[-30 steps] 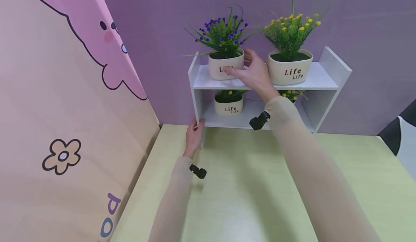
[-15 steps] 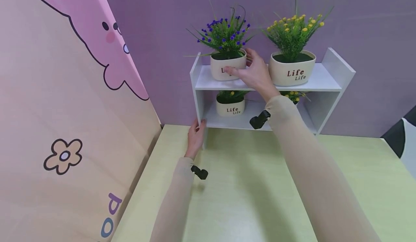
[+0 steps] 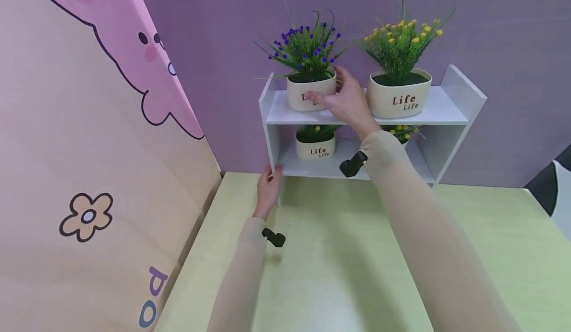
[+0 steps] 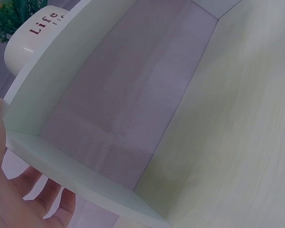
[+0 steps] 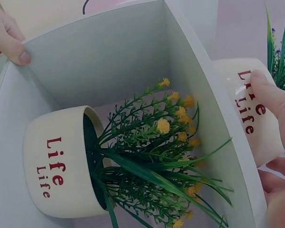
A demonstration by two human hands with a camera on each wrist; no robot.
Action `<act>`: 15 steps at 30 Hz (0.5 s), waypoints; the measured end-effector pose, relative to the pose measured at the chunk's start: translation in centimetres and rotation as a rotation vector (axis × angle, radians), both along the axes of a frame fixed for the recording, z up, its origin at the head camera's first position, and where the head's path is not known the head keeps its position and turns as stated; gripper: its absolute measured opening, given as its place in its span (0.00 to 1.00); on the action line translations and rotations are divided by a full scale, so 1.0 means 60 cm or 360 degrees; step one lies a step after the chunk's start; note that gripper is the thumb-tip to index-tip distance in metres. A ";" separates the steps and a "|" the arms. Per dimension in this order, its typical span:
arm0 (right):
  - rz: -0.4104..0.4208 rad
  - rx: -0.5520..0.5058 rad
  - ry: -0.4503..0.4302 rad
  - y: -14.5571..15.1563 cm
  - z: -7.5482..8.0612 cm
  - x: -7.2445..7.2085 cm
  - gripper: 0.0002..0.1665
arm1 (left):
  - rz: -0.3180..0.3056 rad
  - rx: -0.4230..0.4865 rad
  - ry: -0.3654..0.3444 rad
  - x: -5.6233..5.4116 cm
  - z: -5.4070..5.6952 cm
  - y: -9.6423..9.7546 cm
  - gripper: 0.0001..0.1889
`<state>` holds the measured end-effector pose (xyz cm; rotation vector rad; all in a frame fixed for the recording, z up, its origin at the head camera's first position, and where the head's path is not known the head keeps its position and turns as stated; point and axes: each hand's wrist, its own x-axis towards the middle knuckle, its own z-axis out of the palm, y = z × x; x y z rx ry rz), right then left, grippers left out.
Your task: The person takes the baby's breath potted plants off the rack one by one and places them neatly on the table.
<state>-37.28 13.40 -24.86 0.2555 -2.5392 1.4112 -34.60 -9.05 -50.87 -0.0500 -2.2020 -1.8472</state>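
A white two-tier shelf stands against the purple wall. At the left of its upper board sits an artificial potted plant with purple flowers, in a cream pot marked "Life". My right hand holds this pot, the thumb on its front and the fingers around its right side. Lower down, my left hand grips the shelf's left side panel, the thumb in front and the fingers behind the panel. Whether the purple-flowered pot rests fully on the board cannot be told.
Right of that pot stands a yellow-flowered plant. Another yellow-flowered pot is on the lower board, and further yellow flowers there are partly hidden by my right arm. The light wooden table meets a decorated wall at left.
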 end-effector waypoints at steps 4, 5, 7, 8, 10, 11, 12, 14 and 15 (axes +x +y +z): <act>-0.0025 0.0005 -0.0022 -0.001 -0.001 -0.002 0.68 | 0.0005 -0.0005 0.0003 -0.001 0.000 0.001 0.28; -0.0028 0.0005 -0.0024 -0.001 -0.001 -0.002 0.68 | 0.0009 -0.0005 0.0005 -0.002 -0.001 0.001 0.28; -0.0030 0.0002 -0.0025 -0.002 -0.001 -0.002 0.68 | 0.0016 -0.0014 0.0009 -0.003 -0.001 0.001 0.28; -0.0028 -0.0004 -0.0022 -0.003 0.000 -0.001 0.67 | 0.0019 -0.0018 0.0013 -0.003 -0.001 0.001 0.28; -0.0020 -0.0015 -0.0010 -0.004 0.000 0.000 0.67 | 0.0023 -0.0022 0.0016 -0.004 -0.001 0.000 0.28; -0.0021 -0.0018 -0.0012 -0.004 -0.001 0.000 0.67 | 0.0025 -0.0027 0.0017 -0.004 -0.001 0.000 0.28; -0.0022 -0.0023 -0.0012 -0.004 -0.001 0.001 0.67 | 0.0024 -0.0032 0.0018 -0.005 -0.002 -0.001 0.28; -0.0028 -0.0035 -0.0011 -0.005 -0.002 0.002 0.67 | 0.0020 -0.0033 0.0019 -0.006 -0.002 -0.001 0.28; -0.0034 -0.0036 -0.0011 -0.005 -0.002 0.003 0.67 | 0.0016 -0.0034 0.0019 -0.006 -0.002 -0.001 0.28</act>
